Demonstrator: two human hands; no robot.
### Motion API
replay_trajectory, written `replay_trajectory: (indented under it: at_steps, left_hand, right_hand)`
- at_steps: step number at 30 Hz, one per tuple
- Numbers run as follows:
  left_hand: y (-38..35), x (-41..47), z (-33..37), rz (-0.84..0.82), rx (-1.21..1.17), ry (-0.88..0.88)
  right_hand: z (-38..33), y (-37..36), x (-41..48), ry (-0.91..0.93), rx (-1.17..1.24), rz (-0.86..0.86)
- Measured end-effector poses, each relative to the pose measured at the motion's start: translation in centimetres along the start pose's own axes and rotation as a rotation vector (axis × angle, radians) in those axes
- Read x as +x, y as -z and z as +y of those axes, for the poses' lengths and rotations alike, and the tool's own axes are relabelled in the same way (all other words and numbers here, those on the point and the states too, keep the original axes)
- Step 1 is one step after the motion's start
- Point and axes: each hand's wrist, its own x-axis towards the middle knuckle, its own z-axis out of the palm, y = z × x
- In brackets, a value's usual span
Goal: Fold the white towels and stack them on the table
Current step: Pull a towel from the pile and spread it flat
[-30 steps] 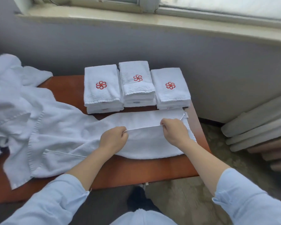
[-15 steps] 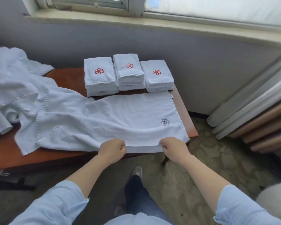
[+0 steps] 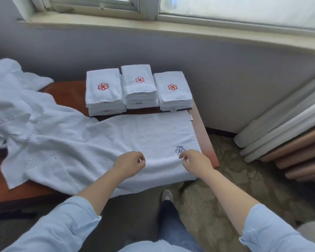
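Head view: the spread towel lies on the counter, three folded stacks beyond it at 12 o'clock. The left hand and right hand hover over its 6 o'clock edge, loosely curled, grasping nothing.

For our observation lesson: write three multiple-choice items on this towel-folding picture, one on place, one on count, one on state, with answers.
1. Where do the folded stacks stand? A on the floor; B at the table's far edge; C on the windowsill.
2. How many stacks are there? A two; B three; C five.
3. The towel nearest the person is: A rolled up; B hanging; C spread open.
Answers: 1 B, they stand by the wall; 2 B, three side by side; 3 C, it lies open across the table.
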Motion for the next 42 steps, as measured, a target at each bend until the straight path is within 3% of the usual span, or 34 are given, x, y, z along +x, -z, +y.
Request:
replay_trajectory:
  at_steps: [9,17,28,34,38,42]
  left_hand:
    - [3.6,13.3,1.8,0.150,-0.041,0.138]
    - [4.4,20.2,1.4,0.173,0.025,0.217]
    - [4.3,22.2,1.3,-0.049,0.013,0.332]
    - [4.4,20.9,2.6,-0.049,0.094,0.234]
    - [5.1,20.0,1.8,-0.061,0.088,0.261]
    - [6.4,20.1,1.5,0.078,0.020,0.233]
  right_hand:
    - [2.5,6.4,14.8,0.079,0.040,0.064]
    - [4.3,6.6,22.6,0.210,-0.135,0.012]
    - [3.8,7.0,23.7,0.202,-0.293,-0.034]
    - [3.0,7.2,22.9,0.195,-0.225,-0.208]
    - [3.4,7.8,22.2,0.164,-0.114,-0.098]
    - [3.9,9.5,22.1,0.145,-0.105,0.021]
